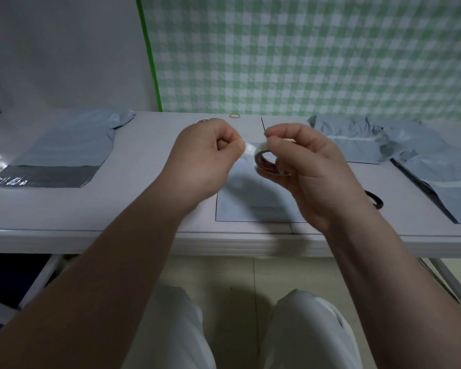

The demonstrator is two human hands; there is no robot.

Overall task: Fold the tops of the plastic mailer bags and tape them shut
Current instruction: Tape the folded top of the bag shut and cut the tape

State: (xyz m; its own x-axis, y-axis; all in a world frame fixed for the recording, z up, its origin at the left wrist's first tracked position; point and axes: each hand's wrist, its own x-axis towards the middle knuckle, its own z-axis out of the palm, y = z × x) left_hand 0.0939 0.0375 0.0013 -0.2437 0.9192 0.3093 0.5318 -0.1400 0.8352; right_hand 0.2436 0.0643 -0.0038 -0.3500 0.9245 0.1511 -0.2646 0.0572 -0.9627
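Right hand [301, 166] grips the tape roll [265, 159] above a grey mailer bag [250, 201] — left hand [205, 158] pinches the tape's free end [248, 150] — fingers curled.

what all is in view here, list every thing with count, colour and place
tape roll: one, clear with reddish core, held above the centre bag
tape end: one, whitish, pulled left off the roll
centre mailer bag: one, grey, flat on the table under the hands
left mailer bag: one, grey with dark flap, table's left
right mailer bags: at least two, grey, crumpled, table's right
rubber band: one, yellow, table's far edge
black loop: one, black, right of the centre bag
table: one, pale
checked cloth: one, green and white, behind the table
left hand: one, fingers pinch the tape end
right hand: one, fingers hold the tape roll
legs: two, white trousers, below the table
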